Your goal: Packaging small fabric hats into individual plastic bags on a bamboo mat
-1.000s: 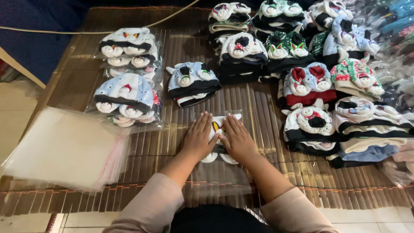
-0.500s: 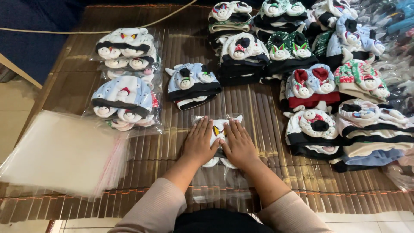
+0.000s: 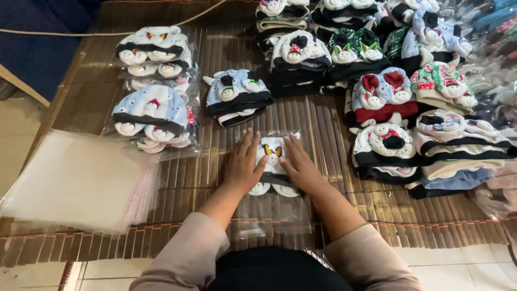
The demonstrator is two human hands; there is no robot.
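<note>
We press both hands flat, palms down with fingers spread and gripping nothing, on a bagged baby hat [image 3: 272,161] that lies on the bamboo mat [image 3: 323,124]. Our left hand [image 3: 243,164] covers the left part of the hat; our right hand [image 3: 300,167] covers the right part, and the white knit with its small face shows between them. The hat sits inside a clear plastic bag [image 3: 274,215], whose loose end extends from the hat toward our body. Taking the bagged hat as the landmark: just beyond it lies a single light-blue and black hat [image 3: 237,97], not bagged. Beyond it and to the left stand two bagged stacks of hats [image 3: 153,86], one behind the other. To the left, well apart, lies a pile of empty clear bags [image 3: 75,180], partly over the mat edge. To the right and beyond it, loose hats in many colours [image 3: 398,91] lie in overlapping stacks, reaching the right border of the view. Our sleeves [image 3: 186,258] are beige.
</note>
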